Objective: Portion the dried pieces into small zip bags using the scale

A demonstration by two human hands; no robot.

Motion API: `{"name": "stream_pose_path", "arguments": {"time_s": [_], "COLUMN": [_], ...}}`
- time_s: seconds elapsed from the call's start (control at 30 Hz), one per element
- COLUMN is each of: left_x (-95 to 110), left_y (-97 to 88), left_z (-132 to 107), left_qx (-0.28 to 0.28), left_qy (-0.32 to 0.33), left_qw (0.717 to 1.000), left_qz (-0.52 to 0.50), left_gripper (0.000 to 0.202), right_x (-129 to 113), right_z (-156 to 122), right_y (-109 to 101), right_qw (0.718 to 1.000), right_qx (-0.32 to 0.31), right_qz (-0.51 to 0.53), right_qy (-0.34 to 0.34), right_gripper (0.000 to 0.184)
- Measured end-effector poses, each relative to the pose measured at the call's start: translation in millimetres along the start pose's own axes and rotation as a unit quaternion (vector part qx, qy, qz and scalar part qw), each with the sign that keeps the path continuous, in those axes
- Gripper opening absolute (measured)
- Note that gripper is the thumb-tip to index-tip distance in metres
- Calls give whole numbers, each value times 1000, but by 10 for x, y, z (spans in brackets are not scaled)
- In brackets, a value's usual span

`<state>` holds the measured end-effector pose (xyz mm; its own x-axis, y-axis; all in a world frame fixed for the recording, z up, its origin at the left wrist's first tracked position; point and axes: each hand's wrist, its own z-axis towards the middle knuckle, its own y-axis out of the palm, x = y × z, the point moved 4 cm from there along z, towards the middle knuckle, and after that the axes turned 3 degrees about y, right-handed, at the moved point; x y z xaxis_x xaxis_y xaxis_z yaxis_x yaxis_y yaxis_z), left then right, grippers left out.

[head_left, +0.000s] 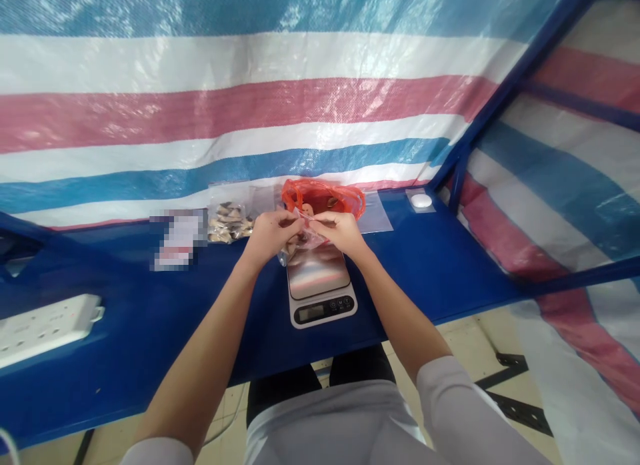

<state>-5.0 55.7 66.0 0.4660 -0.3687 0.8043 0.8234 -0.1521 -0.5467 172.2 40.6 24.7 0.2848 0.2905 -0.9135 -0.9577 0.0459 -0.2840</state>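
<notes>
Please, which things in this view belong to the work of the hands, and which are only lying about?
Probably in the work: left hand and right hand, pinching a small clear plastic bag, above a white digital kitchen scale.

Probably lying about: crumpled red plastic bag, flat clear plastic sheet, long white power strip.
</notes>
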Motion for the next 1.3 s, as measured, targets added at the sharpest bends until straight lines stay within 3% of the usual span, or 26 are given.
{"name": "stream_pose_path", "arguments": {"time_s": [0.2,0.47,0.57,0.7,0.8,1.03,1.3], "left_x": [-6,35,45,55,19,-104,-45], "left_y": [-199,-399,-373,-251,-123,-33,-149], "left_z": [-28,-43,-69,-119,-121,-88,11], "left_qx": [15,15,8,-12,-20,27,-143], "left_qy": [9,20,59,123,133,100,71], "left_qw": [995,986,987,989,988,994,985], "left_qz": [100,166,149,87,75,47,-66], "left_gripper": [23,20,31,84,105,81,75], "right_x": [-167,-254,-324,-401,-416,-432,-639], "right_z": [133,167,179,214,233,240,400], "right_y": [-86,-164,-155,-126,-105,-167,-295], "right_qw": [999,995,995,995,993,989,980], "right_qx": [-22,-36,-41,-69,-80,-96,-171], "right_qz": [-37,14,36,29,28,54,97], "right_qy": [18,86,87,67,76,93,33], "right_gripper": [18,10,10,13,13,21,33]}}
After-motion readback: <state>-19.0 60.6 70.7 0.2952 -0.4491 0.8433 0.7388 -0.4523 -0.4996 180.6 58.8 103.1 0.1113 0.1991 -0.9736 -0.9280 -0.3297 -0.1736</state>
